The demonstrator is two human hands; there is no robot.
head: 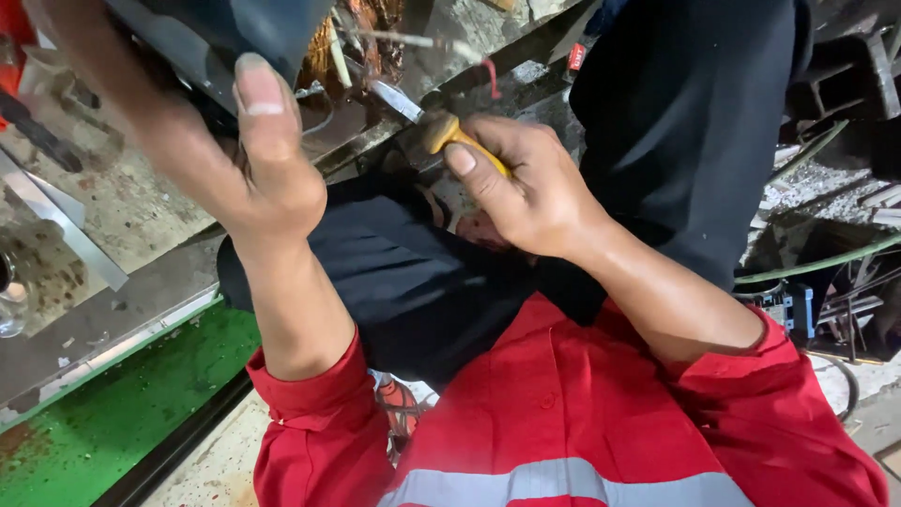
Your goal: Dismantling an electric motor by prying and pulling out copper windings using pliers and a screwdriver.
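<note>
Above red work sleeves, the right hand (530, 192) clenches a yellow-handled screwdriver (441, 127), blade at copper windings (352, 42), while the left hand (253, 164) grasps the dark housing (225, 33); prying looks unfinished.

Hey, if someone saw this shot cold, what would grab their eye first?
Probably the bright red sleeves filling the bottom, then the two bare hands at centre. The right hand grips a yellow-handled tool whose metal tip points up-left toward copper windings; the left hand holds a dark housing at top left.
</note>
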